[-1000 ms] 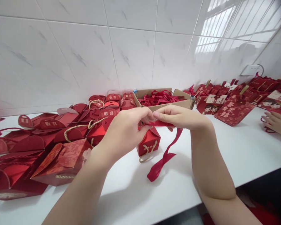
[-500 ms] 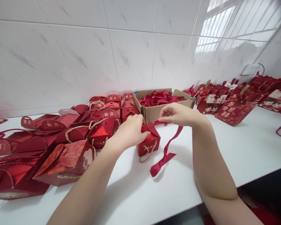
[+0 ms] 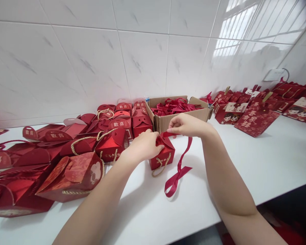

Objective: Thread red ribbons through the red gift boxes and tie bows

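A small red gift box [image 3: 165,154] with a twisted gold cord handle stands on the white table [image 3: 193,204]. My left hand [image 3: 146,144] is closed round its upper left side, thumb lying on the top flap. Close to the box's top right, my right hand [image 3: 185,126] pinches a dark red ribbon [image 3: 180,166] between thumb and fingers. One stretch of that ribbon reaches the top of the box. Its other end hangs down and lies in a loop on the table, right of the box. The left fingertips are partly hidden behind the box top.
An open cardboard box [image 3: 168,119] full of red ribbons stands behind my hands. Many red gift boxes [image 3: 71,173] crowd the left side, several with gold cords. Red gift bags [image 3: 256,117] stand at the right by the tiled wall [image 3: 142,61].
My right hand has moved slightly left, towards the box, with the ribbon. The ribbon's lower end has opened into a loop. My left hand stays on the box.
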Available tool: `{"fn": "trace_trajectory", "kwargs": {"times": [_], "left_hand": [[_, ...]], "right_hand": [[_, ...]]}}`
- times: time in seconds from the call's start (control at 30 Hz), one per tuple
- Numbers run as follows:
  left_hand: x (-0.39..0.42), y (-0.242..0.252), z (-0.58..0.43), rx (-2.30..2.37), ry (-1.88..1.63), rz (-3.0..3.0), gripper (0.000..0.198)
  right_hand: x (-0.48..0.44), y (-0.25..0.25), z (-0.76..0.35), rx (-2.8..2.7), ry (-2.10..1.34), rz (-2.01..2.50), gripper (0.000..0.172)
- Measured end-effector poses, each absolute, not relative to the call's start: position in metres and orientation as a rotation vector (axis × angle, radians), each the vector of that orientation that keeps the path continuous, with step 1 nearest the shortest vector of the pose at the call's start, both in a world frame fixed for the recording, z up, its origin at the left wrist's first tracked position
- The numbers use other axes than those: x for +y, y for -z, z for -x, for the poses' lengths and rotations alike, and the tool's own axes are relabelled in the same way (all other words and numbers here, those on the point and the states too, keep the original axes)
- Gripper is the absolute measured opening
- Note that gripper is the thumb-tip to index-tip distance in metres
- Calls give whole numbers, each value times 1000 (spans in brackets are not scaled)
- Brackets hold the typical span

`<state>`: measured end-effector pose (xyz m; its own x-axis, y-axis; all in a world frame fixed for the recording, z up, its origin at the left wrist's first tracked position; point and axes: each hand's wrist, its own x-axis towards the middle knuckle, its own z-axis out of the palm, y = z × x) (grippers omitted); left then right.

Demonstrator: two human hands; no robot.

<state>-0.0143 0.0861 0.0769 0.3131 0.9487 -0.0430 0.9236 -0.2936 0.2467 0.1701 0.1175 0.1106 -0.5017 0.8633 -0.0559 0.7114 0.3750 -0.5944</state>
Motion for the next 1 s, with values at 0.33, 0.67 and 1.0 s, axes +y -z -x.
{"fn": "trace_trajectory", "kwargs": {"times": [0.33, 0.67, 1.0], "left_hand": [[87, -76, 14, 1713, -127, -2375, 41], [94, -70, 11, 1672, -220, -2431, 31], [94, -74, 9, 1722, -484, -2385, 19]], "right_hand": [[123, -105, -170, -2385, -786, 1511, 16], [128, -101, -166, -2438, -891, 1430, 19], [128, -98, -171, -2467, -882, 1400, 26]]}}
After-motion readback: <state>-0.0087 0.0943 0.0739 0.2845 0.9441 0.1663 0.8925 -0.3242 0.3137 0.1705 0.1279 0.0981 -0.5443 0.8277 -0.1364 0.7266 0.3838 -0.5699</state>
